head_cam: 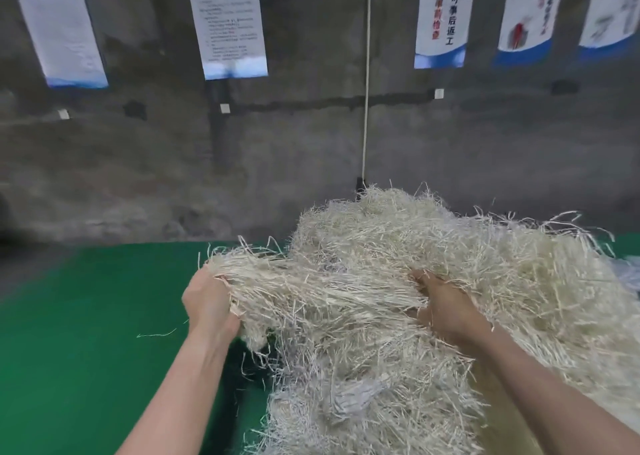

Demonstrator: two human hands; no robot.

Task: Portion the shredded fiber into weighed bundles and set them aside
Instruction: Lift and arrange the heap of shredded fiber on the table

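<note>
Shredded fiber [433, 281] sits in one big pale heap on the green worktop [79, 316], filling the right and lower-right of the head view and spilling toward the near edge. Only one view here.

Left hand [207, 302] is at the heap's left edge, curled around a tuft of long strands; its fingers are mostly buried in the fiber, so exact closure cannot be told, but it looks like a loose wrap-around grip on the tuft. Right hand [446, 309] is pushed into the middle of the heap, fingers hidden under the strands; cannot tell whether they are spread or closed. A swath of strands runs roughly straight between the two hands, apparently stretched between them.

A single loose strand [156, 334] lies on the worktop, left of the left forearm. No scale or finished bundles in view. Behind: grey wall [311, 160], hanging posters [227, 22], a thin cord [366, 74] dropping to the back of the heap.

Handling, as a judgement: very light, soft, springy, tangled; strands will cling to neighbours and drag extra material along, and stray bits will shed. Best hold is a full-handed grab around a swath where strands run parallel, not a fingertip pinch. Step looks like separating a portion; weighing not yet done.
</note>
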